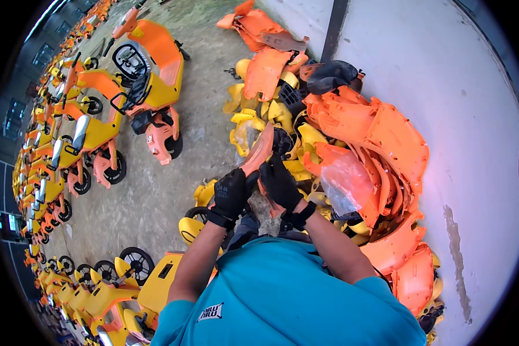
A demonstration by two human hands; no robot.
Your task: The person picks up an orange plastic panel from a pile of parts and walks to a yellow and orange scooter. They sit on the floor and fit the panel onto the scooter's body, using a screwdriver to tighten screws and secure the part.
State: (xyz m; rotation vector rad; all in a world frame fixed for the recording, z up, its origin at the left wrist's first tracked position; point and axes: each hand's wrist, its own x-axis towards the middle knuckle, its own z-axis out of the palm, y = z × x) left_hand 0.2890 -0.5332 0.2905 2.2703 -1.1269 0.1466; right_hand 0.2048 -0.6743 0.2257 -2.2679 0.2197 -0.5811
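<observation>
1. The fingers of my left hand (230, 191) are closed on the near end of a narrow orange panel (258, 151); those of my right hand (279, 183) are curled in against its right side, just beside them.

2. The panel is held out in front of me, over the left edge of the heap (343, 121) of orange and yellow covers. I can't tell whether it touches the covers beneath.

3. From my fingers, its long axis runs away from me and slants a little right, toward the heap's far end. My right hand is nearer the heap; my left is farther out.

4. On the heap lies a clear plastic bag (345, 183). Right of the heap rises a white wall (450, 92); left of it, scooters (170, 63) stand on the concrete floor (206, 106).

5. My black gloves (229, 199) hide the gripped part and most of my fingertips. An orange strip (272, 202) shows below my right hand; whether it joins the panel, I can't make out. The heap's lower layers are covered.
</observation>
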